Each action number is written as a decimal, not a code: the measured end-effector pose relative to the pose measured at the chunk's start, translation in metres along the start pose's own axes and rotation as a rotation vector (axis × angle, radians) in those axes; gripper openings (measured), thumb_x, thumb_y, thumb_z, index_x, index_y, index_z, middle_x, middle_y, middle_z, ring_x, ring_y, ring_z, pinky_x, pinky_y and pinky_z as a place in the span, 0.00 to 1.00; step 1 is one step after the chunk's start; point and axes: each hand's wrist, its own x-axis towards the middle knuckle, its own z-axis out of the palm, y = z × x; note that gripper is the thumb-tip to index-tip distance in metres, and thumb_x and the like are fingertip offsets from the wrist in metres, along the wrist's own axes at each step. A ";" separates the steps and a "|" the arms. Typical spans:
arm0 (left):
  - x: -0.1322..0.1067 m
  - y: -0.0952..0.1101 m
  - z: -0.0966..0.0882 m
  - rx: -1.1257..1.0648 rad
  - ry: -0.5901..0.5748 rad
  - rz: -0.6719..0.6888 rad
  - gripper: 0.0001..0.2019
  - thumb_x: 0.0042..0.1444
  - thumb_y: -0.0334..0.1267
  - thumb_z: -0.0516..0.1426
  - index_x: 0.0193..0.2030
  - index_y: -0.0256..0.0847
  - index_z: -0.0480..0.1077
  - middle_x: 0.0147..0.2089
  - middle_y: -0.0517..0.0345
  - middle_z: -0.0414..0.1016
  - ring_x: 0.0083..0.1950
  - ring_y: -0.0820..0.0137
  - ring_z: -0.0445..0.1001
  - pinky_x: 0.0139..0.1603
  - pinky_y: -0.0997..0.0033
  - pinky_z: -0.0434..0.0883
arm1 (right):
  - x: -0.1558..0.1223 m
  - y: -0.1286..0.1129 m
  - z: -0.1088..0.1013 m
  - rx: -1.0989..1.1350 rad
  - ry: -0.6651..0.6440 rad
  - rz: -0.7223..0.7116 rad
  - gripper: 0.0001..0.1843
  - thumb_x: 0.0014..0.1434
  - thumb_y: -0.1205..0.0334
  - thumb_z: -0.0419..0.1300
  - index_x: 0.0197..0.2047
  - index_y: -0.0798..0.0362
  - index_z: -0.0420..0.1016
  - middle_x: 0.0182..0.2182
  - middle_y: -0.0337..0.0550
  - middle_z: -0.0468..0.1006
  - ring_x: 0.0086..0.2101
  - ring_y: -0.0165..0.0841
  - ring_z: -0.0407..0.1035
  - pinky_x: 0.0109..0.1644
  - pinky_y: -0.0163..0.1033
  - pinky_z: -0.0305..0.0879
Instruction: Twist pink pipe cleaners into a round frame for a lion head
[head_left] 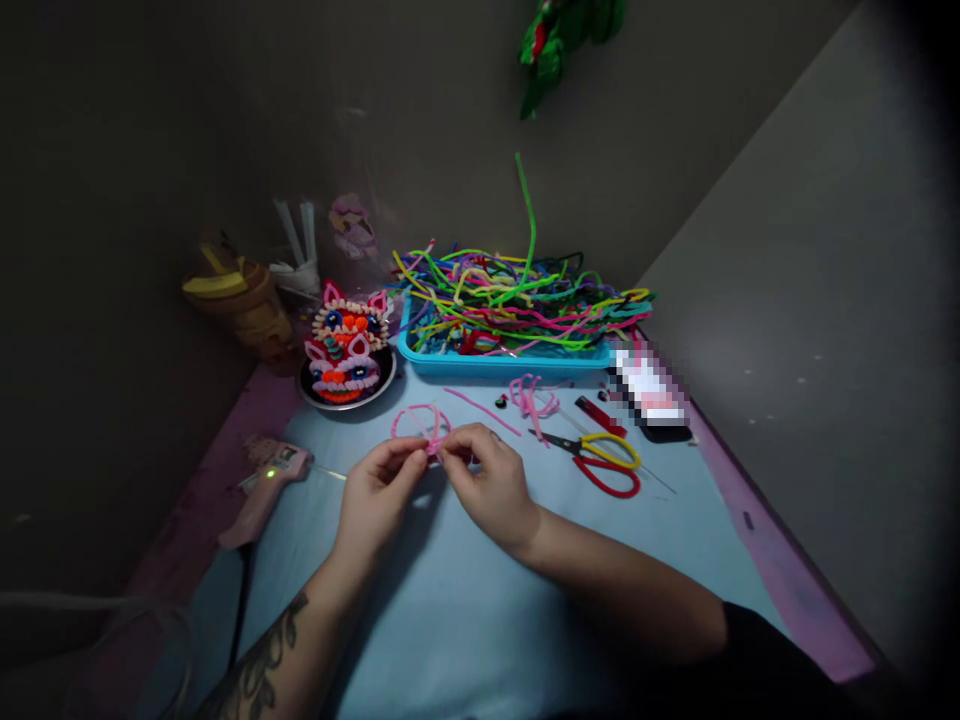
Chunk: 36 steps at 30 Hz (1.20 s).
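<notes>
Both hands meet over the middle of the table, pinching a pink pipe cleaner [411,413] that is bent into loops. My left hand [379,490] grips it between thumb and fingertips. My right hand [491,480] is closed on the same piece from the other side, fingertips close to the left ones. The loops stand up beyond the fingers; the pinched part is mostly hidden. Just past my right hand lie a straight pink pipe cleaner [482,411] and a coiled pink bundle [533,397]. Scissors [589,455] with one yellow and one red handle rest to the right.
A blue tray [502,366] heaped with colourful pipe cleaners stands at the back. Two fuzzy animal heads sit in a metal-rimmed dish [347,402]. At left lies a pink glue gun [262,500], its light on. A phone [649,390] and a red-handled cutter [600,416] lie right.
</notes>
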 end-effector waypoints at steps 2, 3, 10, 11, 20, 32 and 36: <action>-0.001 -0.001 0.001 -0.012 -0.006 -0.021 0.16 0.40 0.45 0.71 0.34 0.40 0.78 0.33 0.56 0.81 0.35 0.70 0.76 0.41 0.71 0.71 | -0.002 0.001 0.001 -0.005 0.002 0.030 0.06 0.59 0.71 0.57 0.35 0.50 0.69 0.30 0.39 0.76 0.32 0.31 0.72 0.36 0.36 0.69; -0.001 -0.001 0.001 -0.019 -0.009 -0.032 0.16 0.40 0.45 0.71 0.34 0.40 0.78 0.33 0.56 0.81 0.35 0.70 0.76 0.40 0.71 0.71 | -0.003 0.001 0.002 0.004 0.012 0.061 0.05 0.58 0.70 0.58 0.35 0.49 0.69 0.30 0.39 0.76 0.31 0.31 0.72 0.36 0.36 0.69; -0.003 0.002 0.004 -0.005 -0.022 -0.043 0.15 0.38 0.42 0.71 0.31 0.39 0.76 0.30 0.59 0.79 0.33 0.72 0.76 0.37 0.73 0.70 | -0.005 -0.001 0.008 0.178 0.103 0.290 0.07 0.56 0.67 0.61 0.36 0.49 0.65 0.30 0.36 0.76 0.30 0.29 0.72 0.33 0.34 0.67; -0.003 0.002 0.004 0.003 -0.020 -0.036 0.14 0.39 0.42 0.71 0.31 0.39 0.76 0.29 0.59 0.79 0.33 0.72 0.76 0.37 0.73 0.70 | -0.005 0.000 0.009 0.195 0.108 0.314 0.07 0.56 0.66 0.61 0.36 0.49 0.65 0.29 0.35 0.76 0.29 0.29 0.71 0.33 0.34 0.67; -0.005 0.007 0.006 0.020 0.047 0.027 0.12 0.39 0.40 0.70 0.30 0.39 0.75 0.29 0.58 0.78 0.33 0.69 0.76 0.38 0.69 0.71 | -0.006 -0.002 0.009 0.218 0.080 0.284 0.06 0.56 0.66 0.61 0.35 0.50 0.66 0.30 0.36 0.76 0.30 0.29 0.72 0.34 0.34 0.68; -0.004 0.006 0.003 0.031 0.074 0.001 0.11 0.40 0.38 0.70 0.30 0.39 0.75 0.27 0.61 0.77 0.29 0.74 0.73 0.33 0.74 0.68 | -0.008 -0.002 0.006 0.094 0.043 0.034 0.06 0.60 0.68 0.60 0.35 0.49 0.66 0.30 0.38 0.77 0.31 0.30 0.74 0.35 0.35 0.70; -0.003 0.007 0.002 0.029 0.054 0.000 0.12 0.40 0.39 0.70 0.31 0.39 0.75 0.28 0.59 0.77 0.30 0.73 0.74 0.35 0.74 0.69 | -0.005 -0.001 0.003 0.060 0.028 -0.038 0.05 0.60 0.68 0.59 0.37 0.49 0.67 0.32 0.40 0.77 0.34 0.32 0.74 0.37 0.37 0.72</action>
